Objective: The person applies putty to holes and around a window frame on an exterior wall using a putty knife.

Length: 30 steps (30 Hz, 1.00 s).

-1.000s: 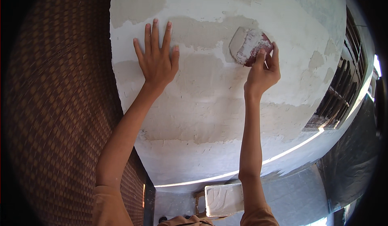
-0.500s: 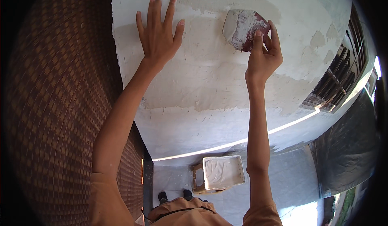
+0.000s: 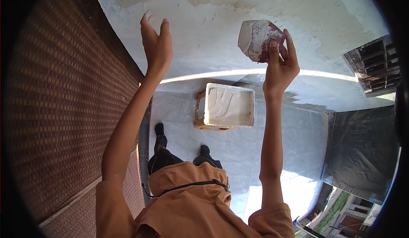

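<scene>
My right hand (image 3: 281,69) grips a putty scraper (image 3: 260,40) by its dark red side, thumb on the near face. White putty coats much of the scraper, and its pale broad edge points left. The scraper is in front of the plastered wall (image 3: 204,37); whether it touches the wall I cannot tell. My left hand (image 3: 157,46) is raised near the wall's left end and holds nothing. Its thumb stands apart from the fingers, which are partly hidden. Below and between my hands, a rectangular tray (image 3: 208,106) holds creamy white putty with ridged marks.
The tray rests on a yellowish stool (image 3: 199,110) on grey floor tiles (image 3: 238,148). A brown woven panel (image 3: 72,110) runs along my left. At right are a dark barred vent (image 3: 377,65) in the wall and black sheeting (image 3: 362,144). My feet stand left of the stool.
My view has tipped down toward the floor, so the tray appears higher. My left hand's spread fingers have turned and folded partly out of sight. The right hand keeps hold of the scraper.
</scene>
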{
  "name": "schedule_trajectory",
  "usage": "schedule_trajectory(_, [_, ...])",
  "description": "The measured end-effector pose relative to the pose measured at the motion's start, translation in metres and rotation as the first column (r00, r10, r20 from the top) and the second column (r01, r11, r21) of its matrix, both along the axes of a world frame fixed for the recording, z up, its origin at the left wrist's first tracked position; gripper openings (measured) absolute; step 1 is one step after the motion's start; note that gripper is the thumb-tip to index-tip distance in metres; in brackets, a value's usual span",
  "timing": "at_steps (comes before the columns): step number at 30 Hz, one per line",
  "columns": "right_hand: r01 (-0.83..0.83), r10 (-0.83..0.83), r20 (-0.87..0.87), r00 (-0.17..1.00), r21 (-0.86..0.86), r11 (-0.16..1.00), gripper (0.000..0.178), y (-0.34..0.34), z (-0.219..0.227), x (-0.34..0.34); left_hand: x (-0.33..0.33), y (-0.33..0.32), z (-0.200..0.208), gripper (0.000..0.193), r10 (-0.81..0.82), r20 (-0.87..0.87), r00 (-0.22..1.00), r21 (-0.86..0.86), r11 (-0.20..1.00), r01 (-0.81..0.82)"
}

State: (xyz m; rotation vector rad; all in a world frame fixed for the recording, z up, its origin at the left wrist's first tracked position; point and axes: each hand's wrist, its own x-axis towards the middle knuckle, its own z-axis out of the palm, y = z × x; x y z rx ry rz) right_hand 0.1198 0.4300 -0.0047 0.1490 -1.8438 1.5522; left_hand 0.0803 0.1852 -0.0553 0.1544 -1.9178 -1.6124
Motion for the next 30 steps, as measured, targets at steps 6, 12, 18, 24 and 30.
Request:
schedule_trajectory(6, [0.031,-0.026,0.388,0.921,-0.007,0.999,0.041,0.076,-0.108,0.052,0.074,0.076,-0.106,0.057,-0.049,0.478,0.877,0.254,0.964,-0.084])
schedule_trajectory(12, [0.081,-0.040,0.632,0.774,-0.036,0.996,0.032,0.133,-0.222,0.096,0.126,0.135,-0.231,0.056,-0.210,0.744,0.634,0.362,0.925,-0.118])
schedule_trajectory(18, [0.121,-0.150,0.754,0.640,0.094,0.988,0.029,0.144,-0.321,0.110,0.158,0.156,-0.359,0.057,-0.283,0.833,0.476,0.402,0.900,-0.169])
schedule_trajectory(24, [-0.052,-0.218,0.691,0.689,0.348,0.936,0.027,0.150,-0.410,0.071,0.171,0.177,-0.430,0.062,-0.454,0.825,0.336,0.544,0.799,-0.257])
schedule_trajectory(30, [-0.202,-0.097,0.406,0.909,0.630,0.750,0.031,0.134,-0.468,-0.004,0.180,0.197,-0.462,0.056,-0.619,0.638,0.458,0.769,0.542,-0.338])
